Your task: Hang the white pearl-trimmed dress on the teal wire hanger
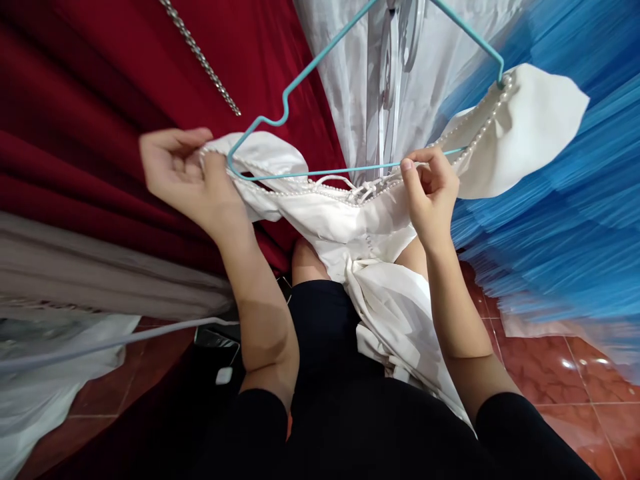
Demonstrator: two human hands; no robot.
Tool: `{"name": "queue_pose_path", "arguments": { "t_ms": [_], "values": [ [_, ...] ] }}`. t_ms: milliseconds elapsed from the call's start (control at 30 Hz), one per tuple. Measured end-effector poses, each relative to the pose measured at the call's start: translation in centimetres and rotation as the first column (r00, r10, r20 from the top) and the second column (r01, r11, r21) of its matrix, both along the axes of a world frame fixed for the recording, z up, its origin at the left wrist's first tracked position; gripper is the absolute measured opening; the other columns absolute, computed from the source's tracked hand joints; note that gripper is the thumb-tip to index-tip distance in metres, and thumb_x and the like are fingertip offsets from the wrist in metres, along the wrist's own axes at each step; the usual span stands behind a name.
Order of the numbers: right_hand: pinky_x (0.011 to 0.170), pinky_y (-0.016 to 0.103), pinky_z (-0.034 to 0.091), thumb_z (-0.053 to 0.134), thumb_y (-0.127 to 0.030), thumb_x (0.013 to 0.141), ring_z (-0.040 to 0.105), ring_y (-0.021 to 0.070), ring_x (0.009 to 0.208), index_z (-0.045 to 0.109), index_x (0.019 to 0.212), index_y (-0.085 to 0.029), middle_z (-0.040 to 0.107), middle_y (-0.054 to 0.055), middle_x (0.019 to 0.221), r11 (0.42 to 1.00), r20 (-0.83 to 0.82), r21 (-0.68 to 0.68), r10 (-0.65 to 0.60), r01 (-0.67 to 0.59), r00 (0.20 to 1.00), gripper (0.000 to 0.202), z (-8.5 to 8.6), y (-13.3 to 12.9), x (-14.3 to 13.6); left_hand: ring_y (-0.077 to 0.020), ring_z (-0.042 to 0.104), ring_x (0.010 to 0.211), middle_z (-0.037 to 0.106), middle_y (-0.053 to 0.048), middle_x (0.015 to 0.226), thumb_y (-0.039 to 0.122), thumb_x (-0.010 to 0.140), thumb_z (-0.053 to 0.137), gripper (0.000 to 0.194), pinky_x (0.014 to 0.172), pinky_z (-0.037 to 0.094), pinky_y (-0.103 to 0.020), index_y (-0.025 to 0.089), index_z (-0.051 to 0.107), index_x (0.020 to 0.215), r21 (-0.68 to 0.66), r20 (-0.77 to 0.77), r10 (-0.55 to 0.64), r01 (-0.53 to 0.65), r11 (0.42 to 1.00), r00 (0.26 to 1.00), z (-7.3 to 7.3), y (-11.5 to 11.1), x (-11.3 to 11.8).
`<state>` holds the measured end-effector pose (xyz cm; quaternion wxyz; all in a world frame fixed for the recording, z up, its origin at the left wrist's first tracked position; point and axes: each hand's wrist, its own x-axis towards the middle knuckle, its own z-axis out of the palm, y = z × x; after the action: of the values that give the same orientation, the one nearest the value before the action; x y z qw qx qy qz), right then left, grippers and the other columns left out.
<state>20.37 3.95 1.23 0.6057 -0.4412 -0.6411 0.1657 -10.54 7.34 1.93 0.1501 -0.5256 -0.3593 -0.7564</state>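
A white dress (pixel 330 220) with a pearl-trimmed neckline hangs from a light blue hanger (pixel 320 59). The hanger's right shoulder sits inside the pearl-edged strap by the right puffed sleeve (pixel 533 137). On the left, my left hand (pixel 183 177) has its fingers curled at the pearl-edged left strap, next to the hanger's lower left corner. My right hand (pixel 431 193) pinches the neckline to the right of its middle, right where the hanger's bottom bar passes; its fingertips partly cover that spot. White cords lie at the middle of the neckline. The skirt (pixel 400 300) falls across my lap.
Deep red fabric (pixel 270 53) hangs on the left, with a beaded strip (pixel 203 60) over it. White fabric (pixel 340 80) hangs behind the hanger, and blue tulle (pixel 550 220) fills the right. A pale rod (pixel 125 339) crosses at lower left above red floor tiles (pixel 555 370).
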Motion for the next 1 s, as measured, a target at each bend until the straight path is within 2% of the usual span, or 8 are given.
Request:
{"name": "queue_pose_path", "arguments": {
  "t_ms": [100, 200, 333, 500, 633, 800, 933, 1000],
  "values": [
    [0.056, 0.03, 0.031, 0.048, -0.077, 0.102, 0.033, 0.0111, 0.056, 0.059, 0.097, -0.029, 0.033, -0.005, 0.066, 0.999, 0.023, -0.034, 0.018, -0.017, 1.0, 0.05, 0.1, 0.1, -0.1, -0.0112, 0.066, 0.088, 0.059, 0.004, 0.088, 0.034, 0.093, 0.074, 0.024, 0.087, 0.059, -0.037, 0.02, 0.054, 0.093, -0.105, 0.094, 0.003, 0.007, 0.994, 0.996, -3.2, -2.4, 3.1],
    [0.057, 0.031, 0.032, 0.049, -0.078, 0.101, 0.033, 0.0112, 0.056, 0.059, 0.096, -0.028, 0.033, -0.005, 0.065, 0.998, 0.022, -0.059, 0.034, -0.033, 0.999, 0.051, 0.4, 0.2, -0.1, -0.0152, 0.071, 0.089, 0.063, 0.002, 0.087, 0.024, 0.091, 0.069, 0.015, 0.079, 0.059, -0.035, 0.021, 0.055, 0.088, -0.225, 0.094, -0.087, 0.106, 0.969, 0.992, -4.4, -5.8, 7.8],
    [0.056, 0.03, 0.028, 0.055, -0.075, 0.1, 0.029, 0.0105, 0.054, 0.059, 0.094, -0.028, 0.031, -0.006, 0.062, 0.997, -0.036, -0.058, 0.055, -0.057, 0.998, 0.048, 0.6, 0.1, -0.3, -0.0204, 0.074, 0.094, 0.073, -0.001, 0.096, 0.021, 0.098, 0.064, 0.006, 0.085, 0.061, -0.041, 0.025, 0.061, 0.098, -0.228, -0.159, -0.25, 0.211, 0.951, 0.955, -2.2, -9.0, 11.9],
    [0.053, 0.029, 0.021, 0.059, -0.07, 0.1, 0.026, 0.0094, 0.051, 0.057, 0.091, -0.028, 0.029, -0.007, 0.06, 0.999, -0.088, -0.026, 0.04, -0.043, 0.995, 0.043, 0.2, 0.0, -0.2, -0.0249, 0.069, 0.129, 0.077, -0.003, 0.119, 0.019, 0.101, 0.059, 0.014, 0.119, 0.05, -0.051, 0.027, 0.065, 0.11, -0.326, -0.304, -0.205, 0.101, 0.94, 0.93, 1.6, -7.8, 12.7],
    [0.052, 0.029, 0.027, 0.06, -0.065, 0.102, 0.032, 0.0093, 0.052, 0.059, 0.092, -0.028, 0.035, -0.006, 0.063, 1.0, -0.056, 0.003, 0.026, -0.026, 0.998, 0.039, -0.2, -0.2, 0.0, -0.0239, 0.072, 0.109, 0.079, -0.002, 0.111, 0.013, 0.098, 0.06, 0.022, 0.11, 0.052, -0.046, 0.027, 0.07, 0.111, -0.496, -0.313, -0.233, 0.05, 0.867, 0.921, 1.3, -5.9, 12.5],
    [0.058, 0.03, 0.045, 0.058, -0.063, 0.104, 0.047, 0.0105, 0.056, 0.067, 0.109, -0.029, 0.047, -0.004, 0.068, 0.99, 0.035, 0.066, -0.124, 0.121, 0.992, 0.035, 1.0, -1.5, 0.5, -0.0252, 0.07, 0.107, 0.077, -0.002, 0.106, 0.017, 0.102, 0.058, 0.018, 0.111, 0.048, -0.047, 0.027, 0.071, 0.106, -0.509, -0.403, -0.205, -0.032, 0.86, 0.892, 0.6, -5.5, 12.2],
    [0.089, 0.043, 0.057, 0.063, -0.055, 0.103, 0.067, 0.0183, 0.093, 0.071, 0.122, -0.028, 0.066, 0.004, 0.101, 0.819, 0.028, 0.431, -0.431, 0.378, 0.902, 0.034, 3.6, -1.1, 3.2, -0.0262, 0.068, 0.104, 0.075, -0.003, 0.105, 0.017, 0.101, 0.056, 0.017, 0.112, 0.046, -0.049, 0.026, 0.07, 0.104, -0.509, -0.395, -0.2, -0.032, 0.86, 0.896, 0.7, -5.1, 11.8],
    [0.116, 0.056, 0.047, 0.073, -0.048, 0.096, 0.064, 0.0269, 0.125, 0.07, 0.13, -0.027, 0.067, 0.008, 0.125, 0.705, 0.076, 0.597, -0.527, 0.384, 0.847, 0.04, 4.7, 0.0, 5.4, -0.0267, 0.068, 0.104, 0.074, -0.003, 0.105, 0.017, 0.101, 0.057, 0.016, 0.113, 0.045, -0.05, 0.026, 0.07, 0.104, -0.513, -0.389, -0.206, -0.025, 0.858, 0.898, 0.5, -4.9, 11.7]
  ]
}}
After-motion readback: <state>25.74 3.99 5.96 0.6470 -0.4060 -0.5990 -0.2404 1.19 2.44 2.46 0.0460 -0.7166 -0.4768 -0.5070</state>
